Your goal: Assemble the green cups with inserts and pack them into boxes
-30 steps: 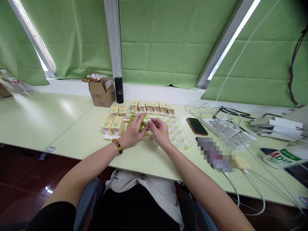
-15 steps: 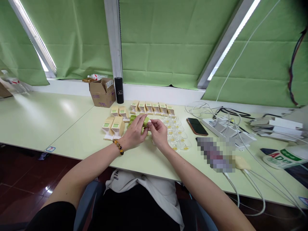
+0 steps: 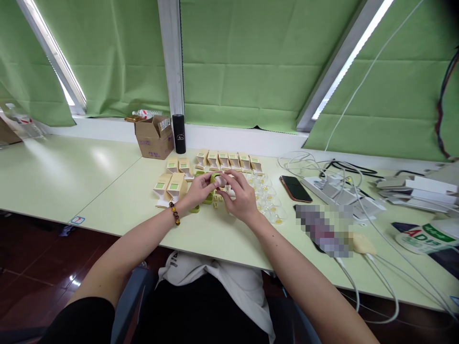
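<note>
My left hand [image 3: 201, 189], with a beaded bracelet at the wrist, is closed round a small green case [image 3: 214, 177]. Fingers of my right hand [image 3: 243, 197] pinch a small white piece [image 3: 221, 181] at the case's opening; its exact kind is partly hidden. More green cases [image 3: 208, 198] lie on the table beneath and beside my left hand. Several tiny yellowish pieces [image 3: 215, 198] sit between the hands. To the right of my right hand are rows of clear plastic shells [image 3: 270, 198] with yellow centres.
Open cream cartons [image 3: 175, 187] stand left of the hands, with a row of cartons [image 3: 234, 161] behind. A cardboard box [image 3: 154, 138] and black cylinder [image 3: 179, 134] stand farther back. Rightward lie a phone [image 3: 296, 188], a power strip [image 3: 344, 198] and tangled cables.
The green case has turned so its opening shows, and the white piece is now against it. My right hand has spread over the case; green cases and yellowish pieces below have become visible.
</note>
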The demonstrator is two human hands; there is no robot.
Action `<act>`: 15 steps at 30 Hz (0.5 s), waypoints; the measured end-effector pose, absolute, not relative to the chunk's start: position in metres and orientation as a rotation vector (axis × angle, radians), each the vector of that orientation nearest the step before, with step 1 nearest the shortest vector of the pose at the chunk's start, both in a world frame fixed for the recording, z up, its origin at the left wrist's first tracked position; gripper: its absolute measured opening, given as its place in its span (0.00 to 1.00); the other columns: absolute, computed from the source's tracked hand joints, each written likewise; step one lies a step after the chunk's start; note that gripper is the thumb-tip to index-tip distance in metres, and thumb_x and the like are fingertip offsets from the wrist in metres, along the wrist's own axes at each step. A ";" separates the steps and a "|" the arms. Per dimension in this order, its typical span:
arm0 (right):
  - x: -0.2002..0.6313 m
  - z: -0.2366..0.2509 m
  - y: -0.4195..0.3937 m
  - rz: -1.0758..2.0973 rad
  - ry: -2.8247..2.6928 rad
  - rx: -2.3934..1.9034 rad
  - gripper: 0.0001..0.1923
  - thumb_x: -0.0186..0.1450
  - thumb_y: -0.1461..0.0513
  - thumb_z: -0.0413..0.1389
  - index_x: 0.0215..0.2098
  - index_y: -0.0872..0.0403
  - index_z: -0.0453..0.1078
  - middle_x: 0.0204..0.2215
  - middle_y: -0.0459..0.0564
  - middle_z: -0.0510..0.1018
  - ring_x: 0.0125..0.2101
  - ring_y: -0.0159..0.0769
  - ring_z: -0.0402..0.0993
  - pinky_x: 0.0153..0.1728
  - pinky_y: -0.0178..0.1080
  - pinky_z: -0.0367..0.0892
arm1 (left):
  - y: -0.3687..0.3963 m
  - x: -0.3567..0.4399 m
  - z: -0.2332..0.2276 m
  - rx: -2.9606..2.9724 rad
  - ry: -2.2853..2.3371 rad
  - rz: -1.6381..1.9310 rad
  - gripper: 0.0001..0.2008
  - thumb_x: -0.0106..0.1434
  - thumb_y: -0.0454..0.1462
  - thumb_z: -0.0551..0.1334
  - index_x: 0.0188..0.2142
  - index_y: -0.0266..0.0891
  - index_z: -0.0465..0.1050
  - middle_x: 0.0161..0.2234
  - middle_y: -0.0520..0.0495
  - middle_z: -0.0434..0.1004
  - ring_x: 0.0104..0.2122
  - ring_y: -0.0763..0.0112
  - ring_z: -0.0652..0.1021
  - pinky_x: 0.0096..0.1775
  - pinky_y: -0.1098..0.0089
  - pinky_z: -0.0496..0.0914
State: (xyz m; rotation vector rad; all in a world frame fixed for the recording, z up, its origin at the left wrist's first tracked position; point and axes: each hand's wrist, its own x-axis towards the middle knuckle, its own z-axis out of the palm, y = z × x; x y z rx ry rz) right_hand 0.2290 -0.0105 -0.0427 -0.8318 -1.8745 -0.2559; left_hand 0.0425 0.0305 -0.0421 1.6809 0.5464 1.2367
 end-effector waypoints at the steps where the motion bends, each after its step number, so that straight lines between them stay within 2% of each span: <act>1: 0.229 -0.044 -0.009 -0.288 -1.890 -0.833 0.19 0.74 0.57 0.58 0.63 0.48 0.72 0.57 0.61 0.78 0.46 0.47 0.82 0.42 0.46 0.81 | 0.030 0.044 -0.043 1.675 0.538 1.220 0.32 0.64 0.55 0.71 0.59 0.38 0.78 0.48 0.38 0.84 0.49 0.56 0.83 0.54 0.55 0.78; 5: 0.228 -0.049 -0.005 -0.337 -1.909 -0.843 0.17 0.76 0.59 0.55 0.62 0.48 0.74 0.55 0.59 0.81 0.52 0.49 0.82 0.47 0.47 0.81 | 0.027 0.046 -0.046 1.664 0.495 1.181 0.31 0.65 0.54 0.71 0.61 0.40 0.77 0.49 0.38 0.83 0.51 0.57 0.83 0.54 0.57 0.78; 15: 0.227 -0.050 -0.005 -0.376 -1.928 -0.849 0.17 0.76 0.60 0.54 0.61 0.50 0.74 0.53 0.61 0.82 0.52 0.48 0.82 0.46 0.47 0.82 | 0.026 0.047 -0.047 1.660 0.511 1.209 0.27 0.66 0.53 0.70 0.57 0.38 0.78 0.49 0.39 0.83 0.51 0.58 0.82 0.55 0.57 0.77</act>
